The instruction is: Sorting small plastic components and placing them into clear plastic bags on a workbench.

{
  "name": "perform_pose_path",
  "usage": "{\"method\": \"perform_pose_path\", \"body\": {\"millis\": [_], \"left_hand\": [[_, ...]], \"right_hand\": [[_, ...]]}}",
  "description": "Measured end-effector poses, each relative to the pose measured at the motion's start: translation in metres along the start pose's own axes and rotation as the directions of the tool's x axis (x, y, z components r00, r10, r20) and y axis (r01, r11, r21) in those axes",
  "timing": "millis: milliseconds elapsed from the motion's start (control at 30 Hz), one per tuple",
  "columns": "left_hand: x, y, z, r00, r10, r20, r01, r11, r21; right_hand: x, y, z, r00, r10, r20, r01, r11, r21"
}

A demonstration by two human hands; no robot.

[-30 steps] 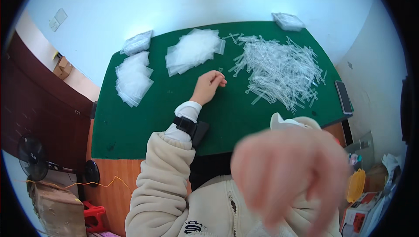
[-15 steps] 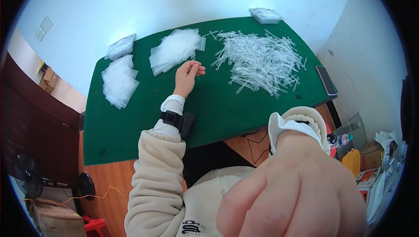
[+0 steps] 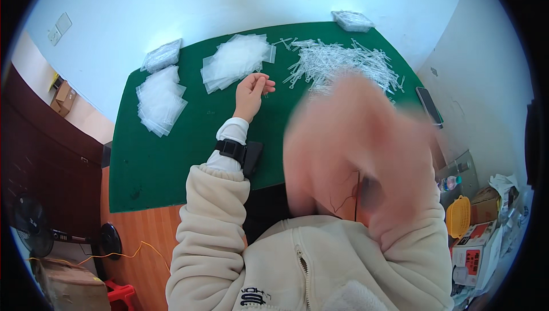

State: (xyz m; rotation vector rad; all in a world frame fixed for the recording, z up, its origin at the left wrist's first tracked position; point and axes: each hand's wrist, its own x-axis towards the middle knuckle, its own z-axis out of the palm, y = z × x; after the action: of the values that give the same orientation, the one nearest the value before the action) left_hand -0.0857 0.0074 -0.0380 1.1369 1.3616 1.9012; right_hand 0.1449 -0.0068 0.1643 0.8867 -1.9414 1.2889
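Pins (image 3: 331,59) heaped on desk (image 3: 166,168). Left hand (image 3: 251,93) pinching one pin (image 3: 266,96) beside bags (image 3: 237,59). Right hand (image 3: 349,145) blurred; can't tell grip.

Left forearm (image 3: 213,202) rises from the lower edge; left hand (image 3: 249,97), left of centre in the upper half, with fingers curled and thumb against them. Right hand (image 3: 343,133), right of centre: motion-blurred, large, finger pose indistinct.

Left hand (image 3: 253,94) pinches clear piece (image 3: 266,96) near bags (image 3: 237,61); right hand (image 3: 349,139) blurred.
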Motion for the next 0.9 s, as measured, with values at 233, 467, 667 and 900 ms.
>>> {"method": "perform_pose_path", "body": {"millis": [233, 467, 667, 900], "left_hand": [[0.004, -0.006, 0.000, 1.000, -0.017, 0.021, 0.017, 1.000, -0.004], [0.002, -0.003, -0.005, 0.999, -0.021, 0.032, 0.021, 1.000, 0.010], [0.001, -0.003, -0.004, 0.999, -0.037, 0.013, 0.036, 0.999, 0.041], [0.001, -0.003, -0.003, 1.000, 0.014, -0.001, -0.014, 0.999, 0.045]], "right_hand": [[-0.155, 0.093, -0.102, 0.606, 0.779, -0.161, -0.362, 0.090, -0.928], [-0.230, 0.064, -0.128, 0.532, 0.797, -0.286, -0.441, -0.027, -0.897], [-0.244, 0.098, -0.152, 0.518, 0.769, -0.375, -0.526, -0.060, -0.849], [-0.210, 0.146, -0.184, 0.460, 0.769, -0.444, -0.524, -0.169, -0.835]]}}
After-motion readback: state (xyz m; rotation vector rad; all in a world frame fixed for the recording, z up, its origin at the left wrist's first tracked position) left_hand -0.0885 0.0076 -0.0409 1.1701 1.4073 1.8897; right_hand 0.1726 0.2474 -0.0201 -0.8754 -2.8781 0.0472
